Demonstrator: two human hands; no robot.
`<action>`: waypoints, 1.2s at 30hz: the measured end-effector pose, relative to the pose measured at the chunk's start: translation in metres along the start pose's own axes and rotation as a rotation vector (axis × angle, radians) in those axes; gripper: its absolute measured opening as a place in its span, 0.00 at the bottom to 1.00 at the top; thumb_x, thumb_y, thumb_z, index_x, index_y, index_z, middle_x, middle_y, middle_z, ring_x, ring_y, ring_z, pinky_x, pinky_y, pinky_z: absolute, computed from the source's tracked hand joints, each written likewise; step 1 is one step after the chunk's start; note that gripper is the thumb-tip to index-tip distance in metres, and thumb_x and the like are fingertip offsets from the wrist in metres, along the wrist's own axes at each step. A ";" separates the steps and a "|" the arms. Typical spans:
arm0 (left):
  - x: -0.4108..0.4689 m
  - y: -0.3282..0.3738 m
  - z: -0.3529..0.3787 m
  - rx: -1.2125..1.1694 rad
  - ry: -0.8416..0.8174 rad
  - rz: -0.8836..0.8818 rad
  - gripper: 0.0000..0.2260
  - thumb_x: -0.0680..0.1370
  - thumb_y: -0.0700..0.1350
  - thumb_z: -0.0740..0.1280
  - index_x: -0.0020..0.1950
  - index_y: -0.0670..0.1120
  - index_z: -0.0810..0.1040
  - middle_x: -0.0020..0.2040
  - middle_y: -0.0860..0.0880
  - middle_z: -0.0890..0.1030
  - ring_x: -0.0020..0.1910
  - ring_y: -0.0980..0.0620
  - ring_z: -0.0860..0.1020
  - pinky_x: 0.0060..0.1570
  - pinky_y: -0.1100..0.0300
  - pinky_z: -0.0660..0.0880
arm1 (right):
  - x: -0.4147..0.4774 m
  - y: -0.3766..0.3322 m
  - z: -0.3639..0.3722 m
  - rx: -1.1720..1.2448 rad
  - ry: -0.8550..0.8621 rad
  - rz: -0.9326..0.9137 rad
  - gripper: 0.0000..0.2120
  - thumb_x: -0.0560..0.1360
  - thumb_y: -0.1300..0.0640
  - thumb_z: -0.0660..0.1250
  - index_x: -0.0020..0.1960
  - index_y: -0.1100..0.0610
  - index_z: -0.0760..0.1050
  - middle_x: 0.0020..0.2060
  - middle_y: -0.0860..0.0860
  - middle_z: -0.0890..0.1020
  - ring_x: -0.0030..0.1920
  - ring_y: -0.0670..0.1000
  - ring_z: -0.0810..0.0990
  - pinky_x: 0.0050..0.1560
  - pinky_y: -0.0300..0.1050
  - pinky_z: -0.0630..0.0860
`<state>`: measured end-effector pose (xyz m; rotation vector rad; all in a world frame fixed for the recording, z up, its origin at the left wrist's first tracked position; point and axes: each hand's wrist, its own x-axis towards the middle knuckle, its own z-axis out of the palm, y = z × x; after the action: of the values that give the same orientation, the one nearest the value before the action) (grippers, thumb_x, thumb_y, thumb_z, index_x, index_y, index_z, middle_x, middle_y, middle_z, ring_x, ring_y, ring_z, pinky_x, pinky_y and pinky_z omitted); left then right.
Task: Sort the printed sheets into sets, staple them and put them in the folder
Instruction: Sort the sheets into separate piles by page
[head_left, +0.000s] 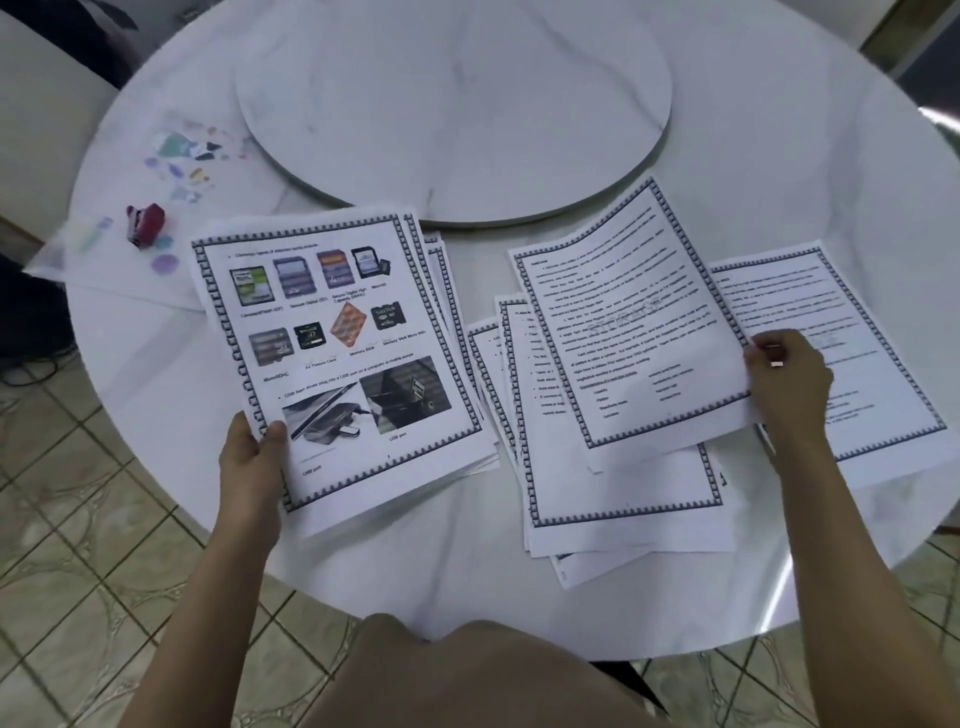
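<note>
My left hand (254, 457) grips the lower left corner of a stack of printed sheets (337, 353); its top page shows pictures of memory cards and USB ports. My right hand (787, 384) pinches the right edge of a single text sheet (634, 332), lifted and curled above a loose pile of sheets (613, 499) on the table. Another text sheet (852, 332) lies flat to the right, partly under my right hand. A red stapler (145, 223) stands at the left on a clear plastic folder (104, 260) with coloured patterns.
The round white marble table (156, 415) carries a raised round turntable (452, 109) at its centre. The table's edge curves close to my body. Tiled floor shows at the lower left, and a pale chair stands at the far left.
</note>
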<state>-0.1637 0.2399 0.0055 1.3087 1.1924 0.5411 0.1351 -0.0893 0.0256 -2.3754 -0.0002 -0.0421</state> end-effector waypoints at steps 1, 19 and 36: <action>0.001 0.004 -0.001 -0.009 0.002 0.009 0.13 0.81 0.39 0.55 0.66 0.42 0.68 0.58 0.47 0.75 0.54 0.46 0.74 0.55 0.53 0.71 | 0.003 -0.001 -0.002 0.036 0.020 0.030 0.10 0.76 0.61 0.62 0.56 0.63 0.75 0.51 0.60 0.80 0.50 0.57 0.77 0.48 0.42 0.69; 0.029 0.052 -0.034 -0.176 -0.019 0.145 0.13 0.81 0.39 0.55 0.50 0.56 0.73 0.46 0.60 0.80 0.41 0.64 0.80 0.38 0.69 0.78 | -0.041 -0.063 0.079 0.472 -0.280 0.186 0.04 0.76 0.64 0.62 0.48 0.57 0.73 0.35 0.49 0.77 0.27 0.41 0.74 0.27 0.37 0.67; 0.049 0.037 -0.050 -0.110 -0.021 0.072 0.11 0.81 0.39 0.56 0.53 0.54 0.72 0.49 0.56 0.78 0.45 0.59 0.78 0.41 0.63 0.79 | -0.094 -0.090 0.132 0.134 -0.317 -0.098 0.09 0.75 0.63 0.65 0.54 0.63 0.78 0.48 0.57 0.81 0.45 0.49 0.76 0.47 0.28 0.69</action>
<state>-0.1786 0.3132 0.0308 1.2638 1.0863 0.6352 0.0442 0.0684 -0.0100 -2.2227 -0.2629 0.2797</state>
